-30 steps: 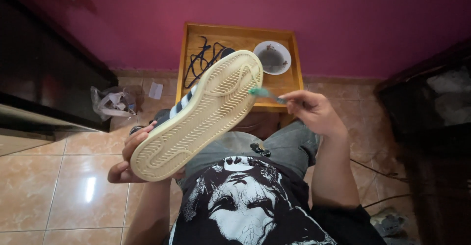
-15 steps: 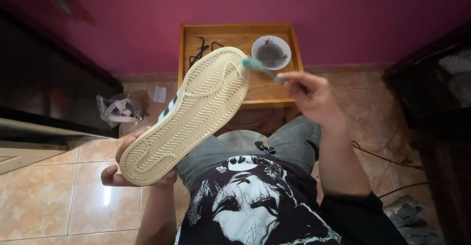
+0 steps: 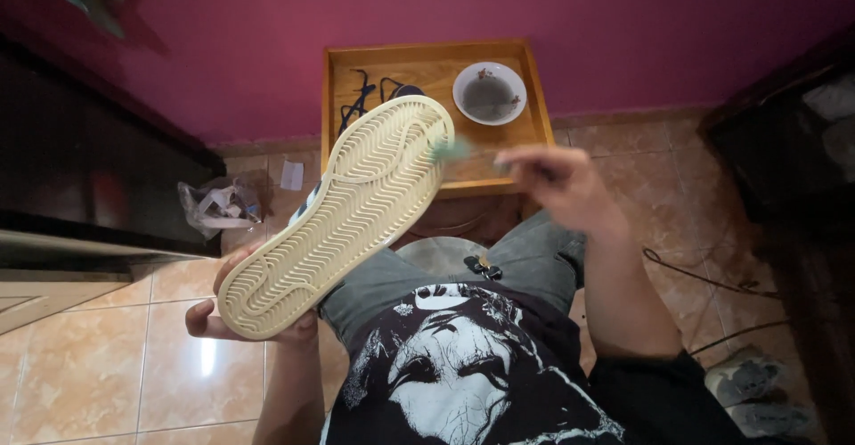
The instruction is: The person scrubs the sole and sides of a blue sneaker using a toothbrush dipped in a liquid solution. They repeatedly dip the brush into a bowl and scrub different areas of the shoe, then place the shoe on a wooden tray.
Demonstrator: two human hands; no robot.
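Head view: a sneaker held sole-up while a small brush meets its toe edge.

The left hand [image 3: 233, 307] has its grip clamped around the heel of the sneaker [image 3: 343, 213], which slants from near left up to far right, its cream ribbed sole facing the camera above the person's lap. The right hand [image 3: 557, 182], blurred, has its grip closed on a small greenish brush [image 3: 450, 151], whose tip sits at the right edge of the toe. Beyond, against the magenta wall, a small wooden counter [image 3: 427, 66] carries dark shoelaces [image 3: 361, 97] on the left and a white bowl [image 3: 489, 93] of murky water on the right. A crumpled plastic bag [image 3: 218, 206] lies on the tiled floor, far left.
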